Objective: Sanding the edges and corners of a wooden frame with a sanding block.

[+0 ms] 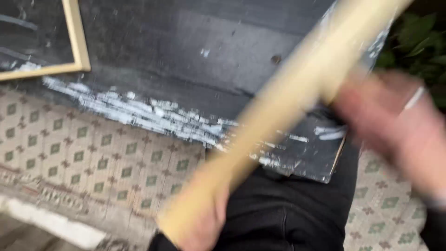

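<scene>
No packages, labels, signs or screens are in view

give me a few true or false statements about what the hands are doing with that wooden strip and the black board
1. The left hand grips the lower end of the pale wooden strip. True.
2. The right hand is sharp and still. False: it is blurred, near the strip's upper part.
3. The black board bears white paint smears along its edge. True.
4. The floor tiles are plain white. False: they are beige with green squares.
5. A ring shows on the right hand. True.
</scene>
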